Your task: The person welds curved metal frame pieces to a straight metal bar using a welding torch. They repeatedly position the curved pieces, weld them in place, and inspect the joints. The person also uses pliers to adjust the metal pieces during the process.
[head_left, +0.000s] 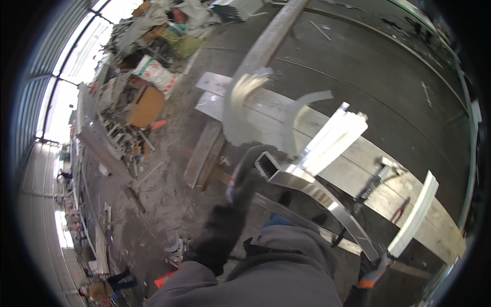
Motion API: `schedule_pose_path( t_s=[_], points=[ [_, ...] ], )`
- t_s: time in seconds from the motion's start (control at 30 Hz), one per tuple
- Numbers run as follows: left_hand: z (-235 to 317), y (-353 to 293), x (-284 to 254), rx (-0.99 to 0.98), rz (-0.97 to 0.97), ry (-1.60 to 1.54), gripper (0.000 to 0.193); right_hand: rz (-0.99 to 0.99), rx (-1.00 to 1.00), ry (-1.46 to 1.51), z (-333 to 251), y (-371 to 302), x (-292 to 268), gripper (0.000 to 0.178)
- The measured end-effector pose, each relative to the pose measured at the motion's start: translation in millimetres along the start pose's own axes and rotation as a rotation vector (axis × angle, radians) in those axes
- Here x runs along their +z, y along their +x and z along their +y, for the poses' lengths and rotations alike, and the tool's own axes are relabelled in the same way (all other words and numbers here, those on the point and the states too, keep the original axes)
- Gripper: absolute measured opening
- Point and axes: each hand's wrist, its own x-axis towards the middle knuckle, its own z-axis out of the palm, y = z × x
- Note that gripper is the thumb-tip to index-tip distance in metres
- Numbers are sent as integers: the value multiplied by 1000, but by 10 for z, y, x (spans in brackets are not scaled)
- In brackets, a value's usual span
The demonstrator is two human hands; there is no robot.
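A curved, shiny rectangular metal tube [335, 205] hangs in front of my body, its hollow end turned upward. My left hand [249, 166], in a dark glove and blurred, is closed around the tube near that hollow end. My right hand [377, 271], in a grey glove with an orange cuff, grips the tube's lower end; its fingers are partly hidden. Just beyond the right hand a pale curved profile [415, 215] lies across the plank bench [358, 162]. A hammer [376, 180] and red-handled pliers [400, 210] rest on the planks.
Several pale profiles [335, 137] lie on the bench, with curved pieces [239, 115] at its far left. A long beam [271, 38] runs away behind. Scrap and sacks [156, 77] are heaped at the far left. Another person [105, 289] is at the lower left.
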Motion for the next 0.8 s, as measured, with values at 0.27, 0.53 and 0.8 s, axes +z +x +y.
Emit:
schedule_pose_path(
  t_s=[0.27, 0.53, 0.8],
  points=[
    [-30, 247, -347, -459, -972, 472, 53, -271, -34, -5, 538, 517, 21, 57],
    [-968, -336, -32, -497, -943, 303, 72, -54, -357, -127, 718, 1928, 462, 56],
    [-2245, -747, 739, -532, -301, 80, 51, -260, 625, 449, 183, 1262, 1545, 32]
  ],
)
